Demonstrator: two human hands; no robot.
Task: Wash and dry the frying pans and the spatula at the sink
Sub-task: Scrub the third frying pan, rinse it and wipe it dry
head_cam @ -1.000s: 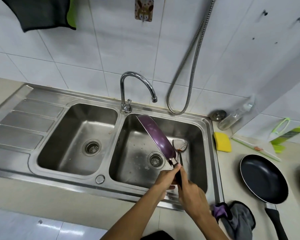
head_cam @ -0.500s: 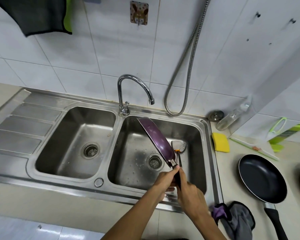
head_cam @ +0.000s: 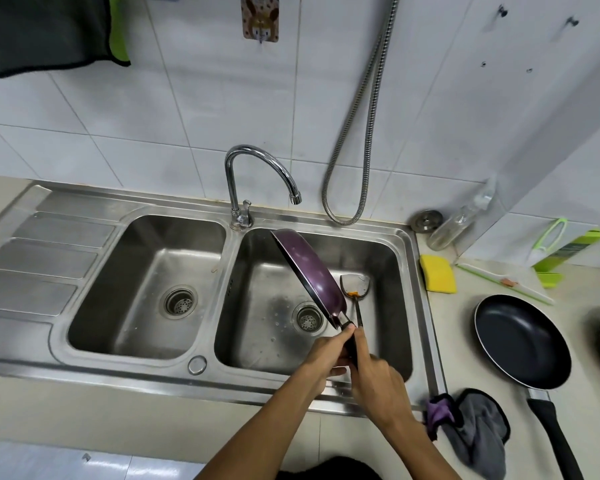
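Pan (head_cam: 312, 275), purple underside showing, tilts on edge over the sink's (head_cam: 153, 373) right basin. Your left hand (head_cam: 326, 356) and right hand (head_cam: 376, 381) both clasp its black handle.

view: drifted slightly; the faucet (head_cam: 262, 174) and wall hook (head_cam: 260, 17), beyond the left hand (head_cam: 326, 355) and right hand (head_cam: 378, 382), now sit a little further left in frame.
purple pan (head_cam: 310, 275): no real move; same tilt just ahead of both hands.
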